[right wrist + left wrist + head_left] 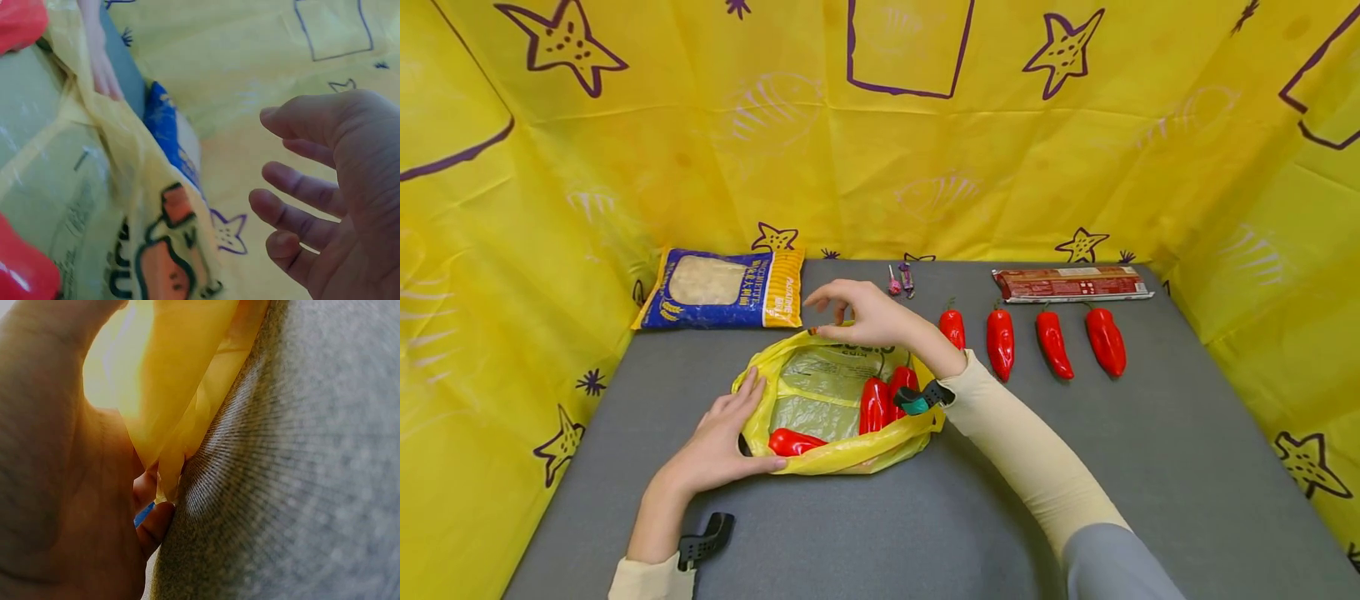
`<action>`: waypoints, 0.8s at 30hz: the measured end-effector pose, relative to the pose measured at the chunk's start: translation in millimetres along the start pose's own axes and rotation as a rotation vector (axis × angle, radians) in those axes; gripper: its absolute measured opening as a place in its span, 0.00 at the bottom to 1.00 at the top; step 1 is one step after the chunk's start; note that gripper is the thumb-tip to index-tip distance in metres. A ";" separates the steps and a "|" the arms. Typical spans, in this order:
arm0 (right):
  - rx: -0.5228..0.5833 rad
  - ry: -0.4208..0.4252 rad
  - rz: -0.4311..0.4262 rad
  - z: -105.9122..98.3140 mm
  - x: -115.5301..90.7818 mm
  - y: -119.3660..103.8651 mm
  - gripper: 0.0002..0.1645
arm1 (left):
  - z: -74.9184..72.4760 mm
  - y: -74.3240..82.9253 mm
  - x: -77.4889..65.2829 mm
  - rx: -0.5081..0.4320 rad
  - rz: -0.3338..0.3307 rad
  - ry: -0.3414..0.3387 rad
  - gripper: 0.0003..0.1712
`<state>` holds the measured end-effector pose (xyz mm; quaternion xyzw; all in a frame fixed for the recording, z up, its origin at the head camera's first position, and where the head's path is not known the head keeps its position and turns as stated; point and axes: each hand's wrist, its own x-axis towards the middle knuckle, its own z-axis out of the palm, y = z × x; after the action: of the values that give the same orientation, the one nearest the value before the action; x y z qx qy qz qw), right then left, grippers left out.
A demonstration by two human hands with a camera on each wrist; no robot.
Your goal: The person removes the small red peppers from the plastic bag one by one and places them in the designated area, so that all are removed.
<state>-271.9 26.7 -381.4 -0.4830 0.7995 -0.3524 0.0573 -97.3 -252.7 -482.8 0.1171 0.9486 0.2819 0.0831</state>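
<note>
Yellow plastic bag [850, 457], one in number, lies at the centre of the frame on the grey table [850, 533]. Its long axis runs left to right, and its wide mouth faces up toward the head camera. Three red peppers show inside: one pepper [796, 442] lies roughly crosswise at the lower left of the opening, while two others, [874, 407] and [903, 386], sit side by side at the right, their long axes running up the frame.

The left hand [721, 437] rests against the bag's left end, fingers straight and close together along the outside, thumb spread away on the near rim. The right hand [868, 312] is at the far rim, fingers loosely bent with gaps between them; whether a fingertip touches the plastic, I cannot tell.

Four more peppers [1001, 343] form a row right of centre, stems toward the top of the frame, tips downward; the right forearm partly covers the leftmost. Above the row lies one long red packet [1072, 284], set crosswise. Two small wrapped sweets [895, 282] sit at upper centre, and one blue-and-yellow pasta bag [752, 288] lies crosswise at upper left.
</note>
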 end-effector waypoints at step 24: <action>0.021 -0.605 -0.041 86.3 22.2 -10.9 0.23 | -4.7 4.7 -0.9 -0.010 0.023 0.006 0.73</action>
<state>-238.3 -38.3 -433.4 -0.5815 0.7324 -0.2021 0.2908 -96.7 -251.5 -476.1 0.1264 0.9460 0.2881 0.0776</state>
